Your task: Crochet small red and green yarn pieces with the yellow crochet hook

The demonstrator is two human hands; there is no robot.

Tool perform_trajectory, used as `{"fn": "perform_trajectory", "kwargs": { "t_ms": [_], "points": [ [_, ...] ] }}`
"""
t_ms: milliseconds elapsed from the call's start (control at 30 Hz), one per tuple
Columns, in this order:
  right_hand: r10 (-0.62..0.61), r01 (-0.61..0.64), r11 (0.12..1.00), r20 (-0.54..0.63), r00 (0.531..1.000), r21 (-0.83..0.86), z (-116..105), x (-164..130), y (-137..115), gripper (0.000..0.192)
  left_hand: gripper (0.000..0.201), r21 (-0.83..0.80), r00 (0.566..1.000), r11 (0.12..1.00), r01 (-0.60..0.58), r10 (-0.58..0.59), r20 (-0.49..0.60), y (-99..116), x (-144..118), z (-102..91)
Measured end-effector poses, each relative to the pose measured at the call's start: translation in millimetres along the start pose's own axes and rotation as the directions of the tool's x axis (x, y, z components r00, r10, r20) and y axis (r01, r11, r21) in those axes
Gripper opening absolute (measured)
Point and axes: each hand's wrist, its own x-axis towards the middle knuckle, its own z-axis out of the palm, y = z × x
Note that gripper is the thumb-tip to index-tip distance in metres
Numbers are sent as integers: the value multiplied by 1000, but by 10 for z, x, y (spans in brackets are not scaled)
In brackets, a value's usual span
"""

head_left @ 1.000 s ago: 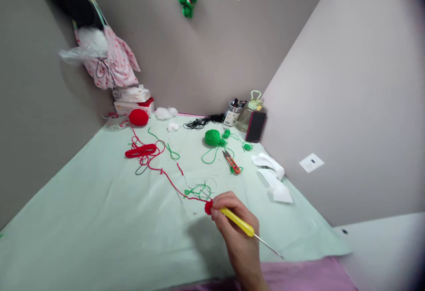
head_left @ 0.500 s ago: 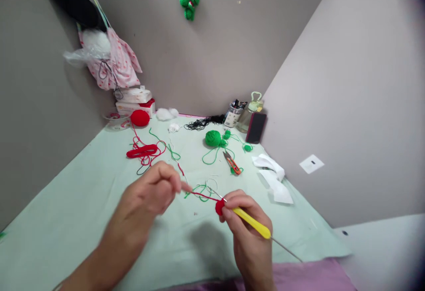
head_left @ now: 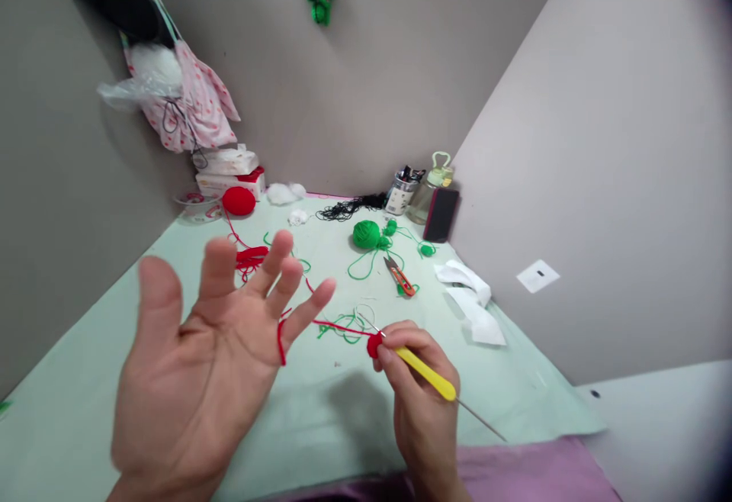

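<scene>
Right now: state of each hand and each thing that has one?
left hand: open, palm up, red yarn looped round little finger
right hand: shut on crochet hook
red crochet piece: pinched at hook
snips: lying closed
phone: leaning, screen dark

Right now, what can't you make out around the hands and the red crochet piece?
- Head view: the crochet hook tip, too fine to see against the red piece.
- How the red yarn wraps the left hand little finger: its far side is hidden.
- Right hand palm, turned away.
- Contents of the pen cup: too small.
</scene>
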Motion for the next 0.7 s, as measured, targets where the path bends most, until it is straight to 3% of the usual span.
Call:
{"fn": "perform_trajectory", "kwargs": {
  "t_ms": [67, 100, 133, 200, 233, 267, 333, 400, 467, 700],
  "points": [
    [-34, 34, 999, -1, 999, -14, 24, -13, -19, 12, 70, 356, 978, 912, -204, 173, 117, -107, -22, -54],
    [-53, 53, 998, -2, 999, -23, 32, -18, -34, 13, 70, 449, 969, 860, -240, 184, 166, -195, -26, -100],
    [-72, 72, 997, -4, 997, -33, 37, -21, -51, 14, 60, 518, 960, 813, -266, 177, 216, -295, -27, -150],
    [-106, 105, 993, -6, 994, -58, 41, -24, -83, 15, 31, 756, 939, 560, -338, 151, 309, -493, -26, -240],
    [-119, 118, 990, -5, 993, -72, 41, -26, -95, 16, 13, 795, 943, 512, -325, 109, 315, -577, -29, -270],
    [-130, 129, 988, -2, 992, -87, 43, -28, -104, 17, 16, 800, 953, 532, -275, 39, 302, -646, -36, -285],
    [-147, 148, 982, 18, 989, -119, 51, -35, -114, 19, 33, 717, 975, 693, -73, -100, 196, -738, -60, -276],
    [-160, 164, 976, 40, 986, -143, 63, -40, -115, 21, 34, 555, 971, 818, 149, -228, 75, -783, -89, -230],
    [-160, 166, 974, 50, 986, -156, 76, -39, -110, 22, 34, 398, 951, 871, 289, -308, -16, -803, -113, -178],
    [-113, 115, 980, 21, 993, -162, 80, 1, -60, 18, 43, 165, 906, 892, 420, -404, -122, -841, -120, -124]
  ]
}}
